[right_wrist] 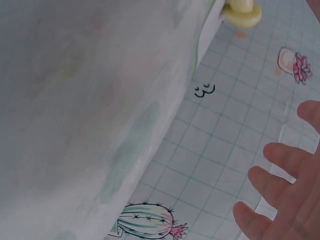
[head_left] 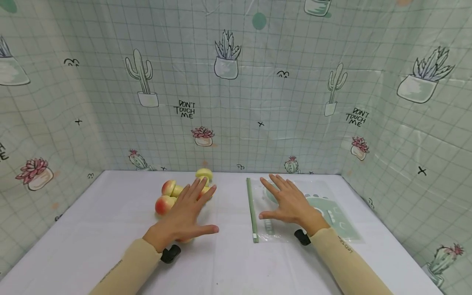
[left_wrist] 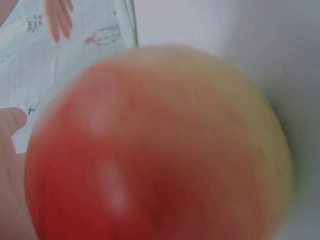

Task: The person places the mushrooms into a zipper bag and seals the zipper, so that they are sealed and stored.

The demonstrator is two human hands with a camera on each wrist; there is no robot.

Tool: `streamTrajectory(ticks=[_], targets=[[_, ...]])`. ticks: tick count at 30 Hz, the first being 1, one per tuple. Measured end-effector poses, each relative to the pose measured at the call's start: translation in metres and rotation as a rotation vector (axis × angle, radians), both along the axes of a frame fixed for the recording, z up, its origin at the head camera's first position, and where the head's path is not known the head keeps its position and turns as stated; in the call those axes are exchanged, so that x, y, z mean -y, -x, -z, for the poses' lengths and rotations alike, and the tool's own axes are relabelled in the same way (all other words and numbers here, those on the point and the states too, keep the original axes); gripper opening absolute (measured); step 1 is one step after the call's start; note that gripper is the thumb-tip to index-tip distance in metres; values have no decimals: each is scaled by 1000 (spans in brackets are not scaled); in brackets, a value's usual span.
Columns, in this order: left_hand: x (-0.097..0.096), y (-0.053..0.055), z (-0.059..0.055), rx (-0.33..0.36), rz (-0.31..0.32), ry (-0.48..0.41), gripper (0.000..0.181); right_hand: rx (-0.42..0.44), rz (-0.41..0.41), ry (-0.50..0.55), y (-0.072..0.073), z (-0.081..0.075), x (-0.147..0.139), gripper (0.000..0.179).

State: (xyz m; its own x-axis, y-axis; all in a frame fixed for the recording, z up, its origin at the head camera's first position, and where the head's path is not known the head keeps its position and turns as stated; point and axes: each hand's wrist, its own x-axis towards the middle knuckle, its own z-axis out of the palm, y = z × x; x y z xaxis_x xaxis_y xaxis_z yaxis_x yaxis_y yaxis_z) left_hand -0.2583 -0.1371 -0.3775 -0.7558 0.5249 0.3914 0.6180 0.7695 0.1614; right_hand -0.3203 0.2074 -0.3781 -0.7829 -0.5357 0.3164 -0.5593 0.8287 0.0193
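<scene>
My left hand [head_left: 184, 213] is held over the left part of the table with its fingers spread and nothing in its grasp. Beneath and beyond it lie several rounded red-and-yellow pieces [head_left: 164, 205], some with pale yellow stem-like parts, partly hidden by the hand. One smooth red-and-yellow round piece [left_wrist: 160, 150] fills most of the left wrist view. A yellow piece with a flat round top [head_left: 204, 173] is at the back. My right hand [head_left: 289, 203], fingers also spread, is above a clear zip bag [head_left: 332, 217] with a green slider strip and green print, lying flat.
A white cloth covers the table [head_left: 236, 262]. Around its back and sides hangs a pale grid-patterned curtain [head_left: 236, 102] printed with potted cacti. Small black devices [head_left: 171, 254] sit under both wrists.
</scene>
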Motion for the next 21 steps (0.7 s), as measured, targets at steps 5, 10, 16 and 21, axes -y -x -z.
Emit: streamTrajectory(ticks=[5, 10, 16, 21], targets=[[-12, 5, -2, 3, 27, -3, 102, 18, -3, 1, 2, 2, 2, 108], [-24, 10, -2, 12, 34, 31, 103, 54, 0, 6, 5, 4, 5, 107], [-38, 15, 0, 31, 25, 83, 103, 139, 4, 52, 9, 6, 7, 106], [-50, 17, 1, 35, 38, 90, 102, 170, 16, 48, 13, 9, 7, 106]])
